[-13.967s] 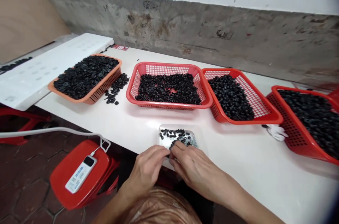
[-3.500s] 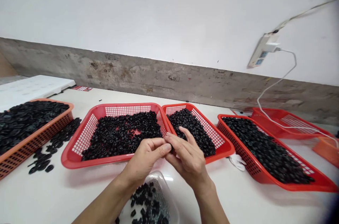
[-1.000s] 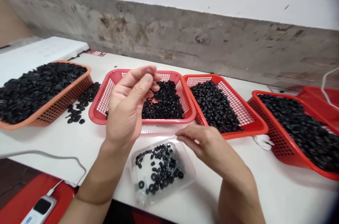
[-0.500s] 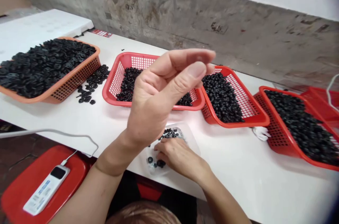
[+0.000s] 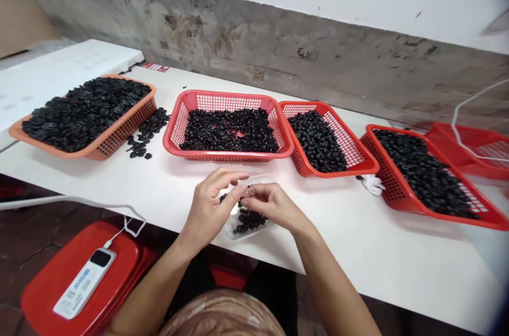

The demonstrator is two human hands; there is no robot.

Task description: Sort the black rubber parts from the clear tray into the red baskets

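My left hand (image 5: 212, 203) and my right hand (image 5: 276, 206) meet fingertip to fingertip over a shallow clear plastic tray (image 5: 234, 238). The right thumb and fingers are pinched together; the left thumb tip presses in beside them, its other fingers curving above. Whatever is between the fingertips is too small and too covered to make out. Small black ring-like parts (image 5: 250, 219) lie in the tray under my hands, and part of the tray is hidden by them.
Behind my hands stands a red basket (image 5: 226, 155) of black rings. Further right are two red baskets (image 5: 350, 171) (image 5: 437, 214) of black parts. An orange basket (image 5: 95, 150) is heaped at left, with loose parts (image 5: 139, 145) beside it. A power bank (image 5: 85, 283) lies on a red stool (image 5: 40, 293).
My left hand has come down from in front of the baskets to the tray, meeting my right hand. My right hand has lifted from among the parts. The view has shifted slightly.
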